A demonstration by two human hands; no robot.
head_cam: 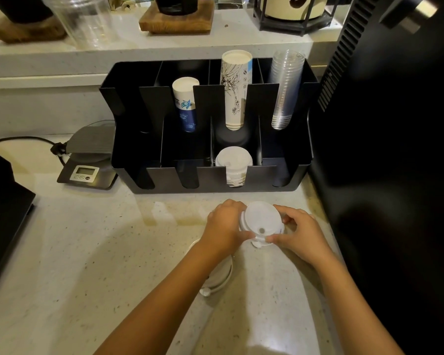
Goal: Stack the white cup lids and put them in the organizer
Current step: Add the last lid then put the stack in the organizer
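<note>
Both hands hold a small stack of white cup lids (262, 221) just above the counter, in front of the black organizer (267, 178). My left hand (224, 228) grips the stack's left side and my right hand (301, 233) pinches its right side. Another white lid (222, 279) lies on the counter under my left forearm, partly hidden. A stack of white lids (233, 162) stands in the organizer's front row, third compartment from the left.
The organizer's back row holds two paper cup stacks (235, 93) and a clear plastic cup stack (285, 90). A digital scale (87, 172) sits left of it. A dark machine (395, 124) fills the right side, and a black box (3, 206) stands at the left edge.
</note>
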